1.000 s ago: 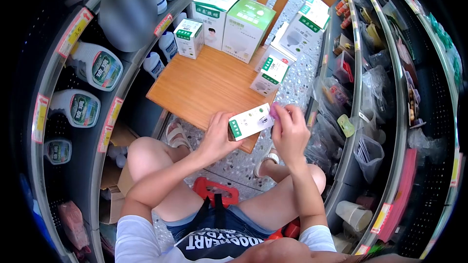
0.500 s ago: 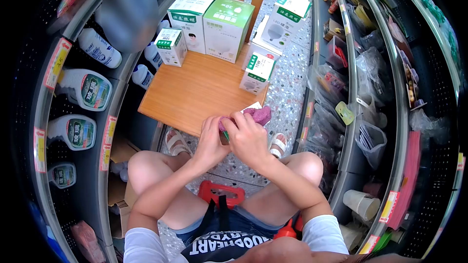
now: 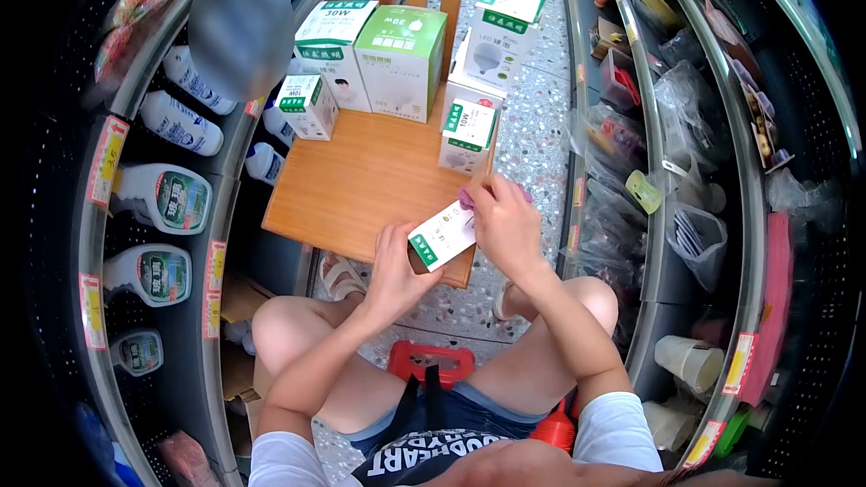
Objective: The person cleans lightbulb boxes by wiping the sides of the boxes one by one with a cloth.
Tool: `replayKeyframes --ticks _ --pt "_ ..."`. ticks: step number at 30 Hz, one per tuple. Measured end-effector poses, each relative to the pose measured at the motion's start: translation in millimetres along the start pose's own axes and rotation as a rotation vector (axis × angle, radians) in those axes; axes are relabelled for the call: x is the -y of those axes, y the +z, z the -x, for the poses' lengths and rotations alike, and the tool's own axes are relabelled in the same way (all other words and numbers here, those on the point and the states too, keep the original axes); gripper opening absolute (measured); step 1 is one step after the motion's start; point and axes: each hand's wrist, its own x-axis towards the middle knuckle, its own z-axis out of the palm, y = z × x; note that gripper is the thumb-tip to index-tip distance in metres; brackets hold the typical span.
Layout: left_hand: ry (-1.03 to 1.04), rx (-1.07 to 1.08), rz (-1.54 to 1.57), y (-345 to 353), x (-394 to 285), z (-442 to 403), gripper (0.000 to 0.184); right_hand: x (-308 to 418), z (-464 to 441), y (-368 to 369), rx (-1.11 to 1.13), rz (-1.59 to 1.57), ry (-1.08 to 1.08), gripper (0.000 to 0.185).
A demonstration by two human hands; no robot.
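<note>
My left hand (image 3: 395, 272) grips the near-left end of a small white and green box (image 3: 444, 236), tilted above the front edge of a wooden chair seat (image 3: 361, 182). Pinched in my right hand (image 3: 507, 221) is a purple cloth (image 3: 469, 198), which touches the far end of that box. Toward the back of the seat stand a 30W box (image 3: 332, 36), a green-topped box (image 3: 401, 63) and a small 10W box (image 3: 308, 106). Another 10W box (image 3: 467, 133) stands at the seat's right edge, in front of a stacked LED bulb box (image 3: 501, 45).
Shelves with spray bottles (image 3: 167, 198) and white bottles (image 3: 180, 122) run along the left. On the right, shelves hold bagged goods, a clear container (image 3: 695, 243) and cups (image 3: 688, 361). A red plastic object (image 3: 431, 361) lies between my legs.
The small box was mostly hidden behind my hands and the cloth half a second ago; now its printed face shows. My right hand has moved right with the cloth, apart from my left hand.
</note>
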Motion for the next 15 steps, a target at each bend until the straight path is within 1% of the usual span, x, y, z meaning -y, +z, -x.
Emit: replayKeyframes --ticks 2,5,8,9,11,12,13,14,15 --pt "0.050 -0.025 -0.049 0 2 0 0.072 -9 1 -4 -0.022 -0.053 0.040 0.020" --pt "0.042 -0.017 -0.026 -5 -2 -1 0.069 -34 5 -4 0.038 -0.080 0.190 0.020" --pt "0.036 -0.024 0.018 -6 4 1 0.067 -53 7 -8 0.009 -0.271 0.323 0.022" --pt "-0.026 -0.008 0.075 -8 1 0 0.067 -54 5 -17 0.026 -0.450 0.404 0.021" --pt "-0.151 0.025 0.189 -12 -7 -1 0.067 -56 10 -16 -0.026 -0.718 0.336 0.024" --pt "-0.158 0.013 0.237 -10 -4 0 0.067 -56 12 -17 -0.053 -0.849 0.297 0.025" --pt "-0.167 0.001 0.285 -5 2 1 0.066 -52 16 -18 -0.023 -0.951 0.302 0.029" --pt "-0.179 -0.013 0.335 -1 8 2 0.066 -46 20 -18 -0.035 -0.981 0.260 0.029" --pt "-0.146 -0.025 0.317 2 11 2 0.066 -38 24 -19 -0.044 -1.010 0.218 0.030"
